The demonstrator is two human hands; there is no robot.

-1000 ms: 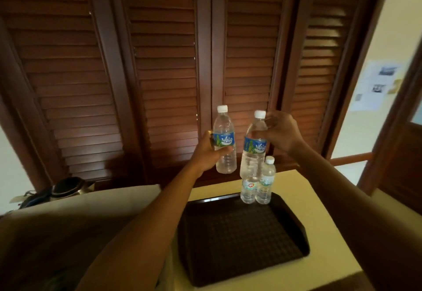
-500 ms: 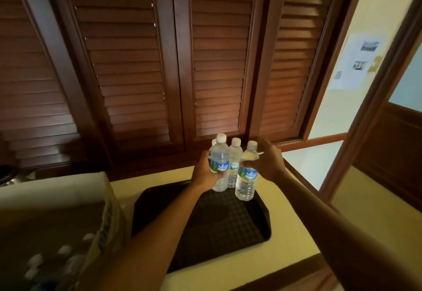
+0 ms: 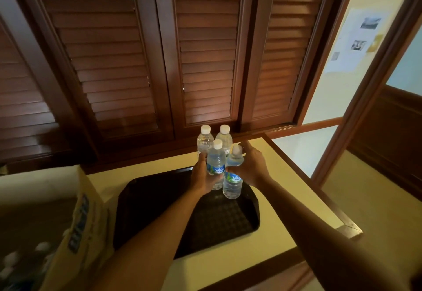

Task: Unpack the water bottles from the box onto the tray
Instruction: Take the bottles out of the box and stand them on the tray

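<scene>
Both arms extended: left hand (image 3: 204, 175) wraps 1 clear plastic blue-labelled water bottle (image 3: 215, 164); right hand (image 3: 250, 167) grips another (image 3: 232, 182) near its neck, above dark brown plastic tray (image 3: 146, 199).

At the centre, the left hand (image 3: 204, 177) curls round a water bottle (image 3: 215, 165) at its blue label, and the right hand (image 3: 251, 167) grips a second bottle (image 3: 232, 182) near its neck, just at 3 o'clock of the first. Both are upright over the far end of the dark tray (image 3: 228, 220); whether their bases touch it cannot be told. Two more bottles, one (image 3: 204, 139) beside the other (image 3: 225, 139), stand close behind at 12 o'clock. The tray lies on a yellow tabletop (image 3: 294, 188). At 8 o'clock an open cardboard box (image 3: 84, 222) shows white caps (image 3: 13, 256) inside. Brown louvred shutters (image 3: 205, 58) fill the 12 o'clock background; papers (image 3: 356, 39) hang on the wall at 2 o'clock.
</scene>
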